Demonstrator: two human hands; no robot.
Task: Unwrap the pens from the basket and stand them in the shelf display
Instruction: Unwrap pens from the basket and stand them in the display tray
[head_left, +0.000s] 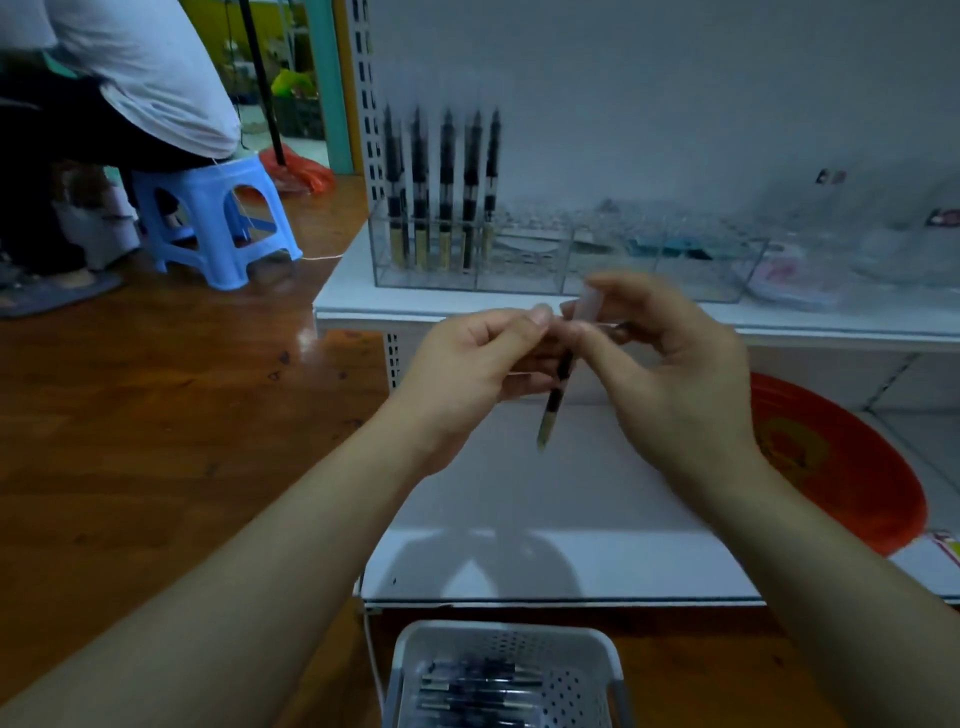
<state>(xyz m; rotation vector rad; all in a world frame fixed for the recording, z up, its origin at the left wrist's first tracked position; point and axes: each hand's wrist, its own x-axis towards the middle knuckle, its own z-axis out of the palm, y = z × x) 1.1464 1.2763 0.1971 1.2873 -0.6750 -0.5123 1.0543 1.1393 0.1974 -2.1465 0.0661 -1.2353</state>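
Above the white basket (506, 642), both hands pinch one pen (555, 400). Left hand (470, 371) grips its barrel. Right hand (670, 374) pinches the clear wrapper (591, 304).

Near the centre, the left hand (480, 374) and right hand (670, 374) meet around one pen (555, 400), which hangs tilted with its pale end pointing toward 6 o'clock. The left fingers curl round its upper part; the right thumb and forefinger pinch a clear wrapper (592, 304) at its top. At 12 o'clock, a clear display box (519, 265) sits on the white shelf (353, 291), with five pens (444, 192) standing upright in its leftmost compartment. At 6 o'clock, a white basket (506, 636) holds more wrapped pens lying flat. At 10 o'clock stands a blue stool (218, 218) with a person seated on it. A red dish (857, 467) lies at 4 o'clock.
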